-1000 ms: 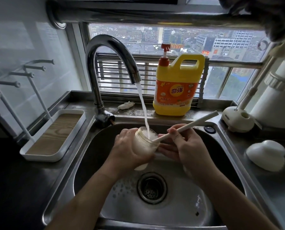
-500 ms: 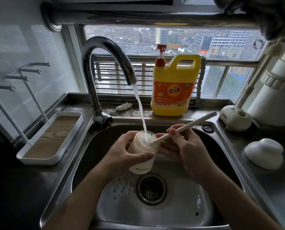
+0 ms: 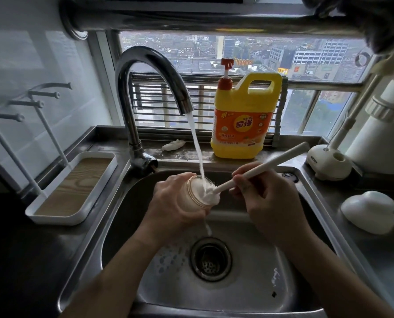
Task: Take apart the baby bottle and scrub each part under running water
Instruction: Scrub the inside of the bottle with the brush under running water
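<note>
Left hand (image 3: 173, 203) wraps the bottle body (image 3: 197, 193), mouth tilted toward the right hand (image 3: 269, 203), which grips the bottle brush (image 3: 255, 172); faucet (image 3: 145, 88) water strikes the bristles.

Bottle body (image 3: 194, 196): mostly hidden inside left hand (image 3: 175, 207); only rim shows. Brush head (image 3: 211, 195): blurred by water and foam. Detergent jug (image 3: 244, 120): small label print unreadable. White canister (image 3: 384, 134): cut off by right edge.
</note>
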